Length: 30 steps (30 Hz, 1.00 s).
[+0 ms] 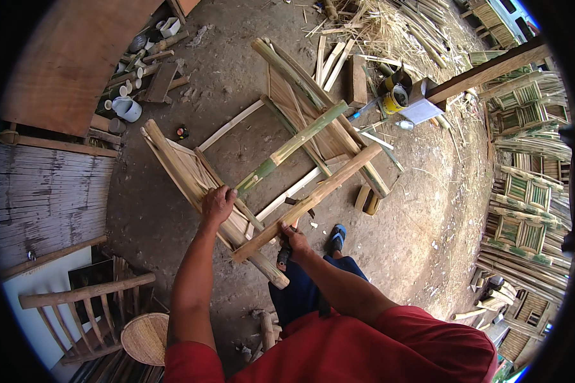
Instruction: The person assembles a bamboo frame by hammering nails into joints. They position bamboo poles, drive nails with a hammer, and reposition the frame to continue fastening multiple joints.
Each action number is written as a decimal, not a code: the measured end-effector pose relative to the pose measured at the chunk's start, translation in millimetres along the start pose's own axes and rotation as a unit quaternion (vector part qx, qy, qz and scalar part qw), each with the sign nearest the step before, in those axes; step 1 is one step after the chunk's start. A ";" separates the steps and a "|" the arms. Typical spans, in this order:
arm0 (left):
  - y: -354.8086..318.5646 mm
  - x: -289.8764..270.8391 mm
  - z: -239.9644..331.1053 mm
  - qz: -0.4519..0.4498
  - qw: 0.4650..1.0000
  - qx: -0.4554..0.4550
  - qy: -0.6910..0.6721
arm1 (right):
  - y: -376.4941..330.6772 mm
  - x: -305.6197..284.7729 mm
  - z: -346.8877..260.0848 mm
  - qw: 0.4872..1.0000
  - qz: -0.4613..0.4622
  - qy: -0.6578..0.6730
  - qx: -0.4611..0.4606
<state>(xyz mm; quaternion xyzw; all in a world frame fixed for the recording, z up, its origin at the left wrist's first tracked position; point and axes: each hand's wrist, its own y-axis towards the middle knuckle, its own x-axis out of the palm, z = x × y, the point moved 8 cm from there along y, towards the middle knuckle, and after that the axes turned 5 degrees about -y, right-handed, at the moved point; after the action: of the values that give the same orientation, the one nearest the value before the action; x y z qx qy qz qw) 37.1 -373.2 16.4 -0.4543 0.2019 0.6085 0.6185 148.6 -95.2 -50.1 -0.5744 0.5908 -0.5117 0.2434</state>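
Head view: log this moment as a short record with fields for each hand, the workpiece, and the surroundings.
Left hand: left hand grips the near side panel of the bamboo frame
Right hand: right hand is on the lower end of a pale wooden bar and holds a dark-handled tool, kind unclear
Workpiece: two slatted side panels joined by rails, a green bamboo pole across the top
Ground: dirt floor, straw and offcuts at the top
Left side: wooden chair, woven stool
Right side: stacked bamboo frames

Both hands on bamboo frame
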 end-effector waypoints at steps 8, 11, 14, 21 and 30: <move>2.6 -12.5 11.4 0.031 0.999 0.023 0.038 | 1.6 -32.5 -10.0 1.000 0.002 -0.029 -0.005; -0.7 -29.3 45.2 0.115 0.990 0.066 0.041 | -8.3 -61.3 -25.4 0.999 -0.005 0.033 -0.002; -5.5 -12.6 95.0 0.123 0.983 0.133 -0.039 | -19.4 -104.0 -42.5 0.998 0.057 -0.010 0.009; -7.3 108.4 193.1 -0.036 0.992 0.105 -0.066 | -36.1 -171.0 -71.5 0.989 0.137 0.005 -0.047; 7.4 79.0 253.9 -0.038 0.807 0.040 -0.588 | -83.6 -189.2 -154.3 0.977 0.116 -0.064 -0.166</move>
<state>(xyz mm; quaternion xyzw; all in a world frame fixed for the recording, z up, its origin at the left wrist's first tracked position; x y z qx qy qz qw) -32.8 -124.3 79.0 0.0082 -0.1936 0.7269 0.6589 91.4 145.8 22.2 -0.5659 0.7135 -0.3364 0.2399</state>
